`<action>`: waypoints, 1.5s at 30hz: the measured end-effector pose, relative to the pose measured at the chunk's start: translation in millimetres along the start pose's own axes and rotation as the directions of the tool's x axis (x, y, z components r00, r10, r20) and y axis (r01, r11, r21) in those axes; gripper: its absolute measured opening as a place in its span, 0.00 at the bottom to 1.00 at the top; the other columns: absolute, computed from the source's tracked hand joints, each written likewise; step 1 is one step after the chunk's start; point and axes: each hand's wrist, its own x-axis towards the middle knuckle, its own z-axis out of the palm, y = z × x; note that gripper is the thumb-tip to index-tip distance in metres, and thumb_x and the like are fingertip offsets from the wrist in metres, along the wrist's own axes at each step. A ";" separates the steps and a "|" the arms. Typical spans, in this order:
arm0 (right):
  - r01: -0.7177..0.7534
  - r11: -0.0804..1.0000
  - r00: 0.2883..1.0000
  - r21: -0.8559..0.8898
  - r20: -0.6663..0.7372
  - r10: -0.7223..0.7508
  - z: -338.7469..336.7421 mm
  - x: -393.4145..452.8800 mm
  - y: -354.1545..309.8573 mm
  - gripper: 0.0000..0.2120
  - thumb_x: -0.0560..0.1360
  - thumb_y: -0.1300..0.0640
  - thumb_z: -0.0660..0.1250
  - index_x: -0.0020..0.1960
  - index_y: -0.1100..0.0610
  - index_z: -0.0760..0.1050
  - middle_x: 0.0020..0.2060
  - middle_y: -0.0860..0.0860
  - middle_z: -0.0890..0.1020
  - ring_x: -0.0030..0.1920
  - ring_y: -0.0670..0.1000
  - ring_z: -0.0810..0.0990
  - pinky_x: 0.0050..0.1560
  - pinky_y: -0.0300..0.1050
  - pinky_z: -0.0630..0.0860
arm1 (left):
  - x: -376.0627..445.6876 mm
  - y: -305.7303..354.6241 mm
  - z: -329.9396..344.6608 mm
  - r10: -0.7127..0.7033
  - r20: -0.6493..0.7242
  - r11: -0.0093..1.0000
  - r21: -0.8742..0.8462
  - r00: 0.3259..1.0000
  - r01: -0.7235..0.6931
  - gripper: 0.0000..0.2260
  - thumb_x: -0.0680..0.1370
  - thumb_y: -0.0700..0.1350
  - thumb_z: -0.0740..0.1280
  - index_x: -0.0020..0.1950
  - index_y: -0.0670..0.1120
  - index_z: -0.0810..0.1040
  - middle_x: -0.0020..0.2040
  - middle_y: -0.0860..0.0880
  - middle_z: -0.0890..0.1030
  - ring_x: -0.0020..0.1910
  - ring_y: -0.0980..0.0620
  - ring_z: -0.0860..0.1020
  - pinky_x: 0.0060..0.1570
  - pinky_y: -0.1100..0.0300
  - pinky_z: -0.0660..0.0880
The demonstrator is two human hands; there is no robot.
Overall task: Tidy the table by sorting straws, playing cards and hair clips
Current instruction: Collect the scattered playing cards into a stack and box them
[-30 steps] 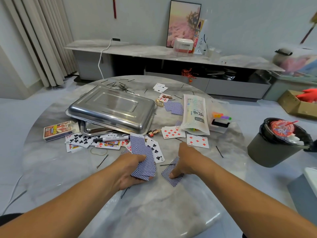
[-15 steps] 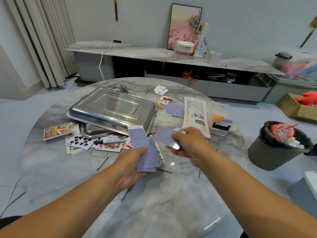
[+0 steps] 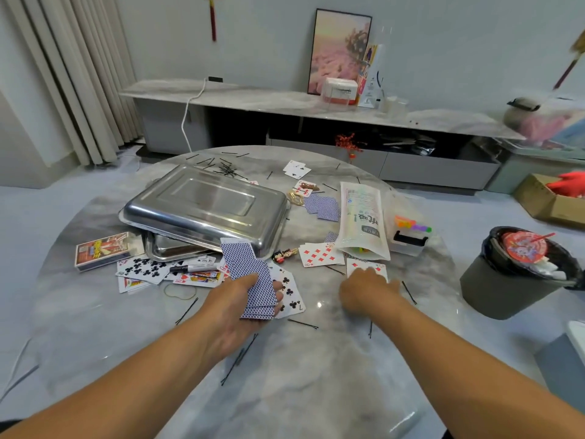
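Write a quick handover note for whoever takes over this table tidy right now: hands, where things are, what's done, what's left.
Left hand holds a fanned stack of face-down cards. Right hand rests on a face-up diamond card near the straw bag.
Done: some cards gathered.
Left: the club cards by the card box, the diamond cards, the face-down cards farther back, and the bobby pins scattered over the table, most behind the steel tray lid.

Home living room, round marble table point(image 3: 316, 391), low media console point(image 3: 285, 103), framed picture point(image 3: 338, 49), curtains point(image 3: 79, 74)
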 end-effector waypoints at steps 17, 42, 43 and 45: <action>0.377 0.925 0.919 -0.038 -0.110 -0.379 -67.7 66.4 -41.6 0.18 0.76 0.56 0.68 0.63 0.61 0.72 0.60 0.56 0.77 0.55 0.55 0.76 0.51 0.44 0.73 | 5.2 -8.1 -2.7 -0.061 -0.017 0.995 0.073 0.998 0.062 0.09 0.83 0.41 0.58 0.56 0.38 0.75 0.51 0.35 0.82 0.44 0.42 0.81 0.44 0.50 0.79; 0.259 0.548 0.917 0.795 -0.024 -0.397 -38.7 -38.0 -54.2 0.09 0.82 0.54 0.60 0.48 0.56 0.76 0.37 0.51 0.79 0.33 0.48 0.73 0.29 0.38 0.66 | 9.8 -3.5 7.6 0.016 0.125 0.999 -0.031 0.992 -0.012 0.12 0.81 0.46 0.63 0.62 0.42 0.76 0.52 0.38 0.83 0.48 0.39 0.82 0.43 0.45 0.81; 0.281 0.536 0.906 0.796 -0.037 -0.421 -36.0 -44.5 -59.9 0.12 0.82 0.53 0.58 0.45 0.56 0.76 0.37 0.52 0.79 0.33 0.48 0.73 0.31 0.40 0.66 | 10.1 -2.8 8.7 0.037 0.120 0.999 -0.026 0.992 -0.034 0.12 0.81 0.45 0.63 0.62 0.43 0.76 0.51 0.39 0.84 0.47 0.40 0.83 0.40 0.45 0.82; 0.365 0.581 0.900 0.728 -0.116 -0.420 -36.0 -45.2 -61.7 0.16 0.82 0.53 0.56 0.39 0.55 0.73 0.35 0.51 0.76 0.34 0.48 0.72 0.33 0.41 0.66 | 10.2 0.5 8.7 0.083 0.073 0.996 -0.025 0.994 -0.081 0.09 0.81 0.41 0.63 0.60 0.43 0.77 0.50 0.40 0.83 0.44 0.43 0.82 0.35 0.49 0.80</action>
